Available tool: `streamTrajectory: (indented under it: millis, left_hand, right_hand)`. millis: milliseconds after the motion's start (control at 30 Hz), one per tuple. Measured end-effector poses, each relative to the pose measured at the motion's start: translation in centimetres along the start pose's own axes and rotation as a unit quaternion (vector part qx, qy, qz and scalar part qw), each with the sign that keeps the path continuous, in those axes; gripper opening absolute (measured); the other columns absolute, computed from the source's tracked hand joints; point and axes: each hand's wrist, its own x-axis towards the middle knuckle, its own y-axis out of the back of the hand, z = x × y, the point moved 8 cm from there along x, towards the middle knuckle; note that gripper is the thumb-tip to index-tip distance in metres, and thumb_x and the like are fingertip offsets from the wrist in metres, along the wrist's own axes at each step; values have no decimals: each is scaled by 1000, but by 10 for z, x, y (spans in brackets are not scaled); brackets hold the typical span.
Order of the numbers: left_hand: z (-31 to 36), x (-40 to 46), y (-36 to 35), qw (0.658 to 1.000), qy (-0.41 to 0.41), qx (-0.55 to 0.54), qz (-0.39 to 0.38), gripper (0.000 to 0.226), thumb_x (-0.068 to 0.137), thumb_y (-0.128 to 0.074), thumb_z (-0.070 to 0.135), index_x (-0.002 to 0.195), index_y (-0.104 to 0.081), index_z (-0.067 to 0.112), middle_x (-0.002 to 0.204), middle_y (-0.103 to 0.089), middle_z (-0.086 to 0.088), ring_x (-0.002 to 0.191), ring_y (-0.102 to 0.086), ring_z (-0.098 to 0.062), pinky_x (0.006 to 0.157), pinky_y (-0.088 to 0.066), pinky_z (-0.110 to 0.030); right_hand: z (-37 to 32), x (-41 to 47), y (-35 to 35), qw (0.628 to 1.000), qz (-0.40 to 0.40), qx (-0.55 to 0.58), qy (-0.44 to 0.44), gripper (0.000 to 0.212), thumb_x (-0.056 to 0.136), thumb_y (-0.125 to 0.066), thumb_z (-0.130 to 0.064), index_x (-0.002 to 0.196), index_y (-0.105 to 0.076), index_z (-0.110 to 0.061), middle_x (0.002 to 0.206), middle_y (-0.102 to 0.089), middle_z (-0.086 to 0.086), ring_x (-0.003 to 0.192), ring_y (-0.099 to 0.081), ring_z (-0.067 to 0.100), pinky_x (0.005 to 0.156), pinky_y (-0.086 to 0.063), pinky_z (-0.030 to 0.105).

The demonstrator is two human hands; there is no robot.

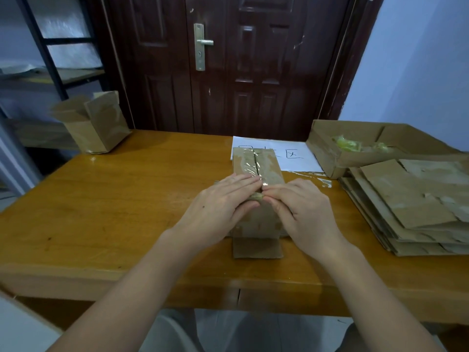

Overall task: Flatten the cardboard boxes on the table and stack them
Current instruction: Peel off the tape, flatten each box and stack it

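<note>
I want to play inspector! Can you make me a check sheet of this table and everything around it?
Surface: wooden table, glossy.
Job's things: taped box in the middle; open box at far left corner; flattened stack on right.
Clutter: paper sign; tray box holding yellow scraps.
Grips: left hand and right hand both pinch at the box's taped seam.
Cables: nothing seen.
Surroundings: dark door, metal shelf.

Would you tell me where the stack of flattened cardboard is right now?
In the head view, the stack of flattened cardboard lies on the table's right edge, just in front of the open tray box.
</note>
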Motion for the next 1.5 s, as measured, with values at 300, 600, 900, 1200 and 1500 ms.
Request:
streamTrajectory:
  millis: [300,600,900,1200,1500]
  left_hand:
    - [-3,1,-1,999,14,-9,-33,56,103,-44,43,153,-47,18,158,-44,3,148,-35,-6,124,-24,-25]
    - [-28,-3,-3,995,87,-8,-54,74,96,-30,60,159,-36,22,169,-22,7,155,-16,-5,123,-20,-25]
    - [-25,-9,-10,988,153,-7,-13,85,91,-32,83,158,-34,31,163,-32,17,146,-22,3,118,-26,-28]
    - [-2,9,-20,964,247,84,43,100,73,-43,89,146,-47,21,148,-48,7,133,-42,-12,105,-44,-32]
    - [-17,14,-6,977,181,109,-4,83,70,-48,78,135,-51,25,136,-52,11,125,-46,-12,108,-37,-35]
  right_hand:
    - [-4,17,15,999,39,-16,21,19,101,-59,-23,103,-76,-16,101,-75,-5,86,-72,13,64,-56,34]
    - [0,30,-2,995,-89,19,-28,14,93,-71,-18,104,-79,-15,107,-75,-7,96,-64,9,87,-48,20]
    - [35,47,-26,950,-234,104,-178,30,90,-73,-37,119,-73,-31,111,-58,-17,94,-56,3,84,-45,20]
    - [36,61,-37,965,-189,47,-174,19,94,-66,-23,78,-58,-27,88,-53,-9,87,-54,16,82,-47,39]
    - [51,76,-41,958,-188,118,-181,12,89,-72,-19,82,-75,-28,83,-67,-15,84,-63,5,83,-52,29]
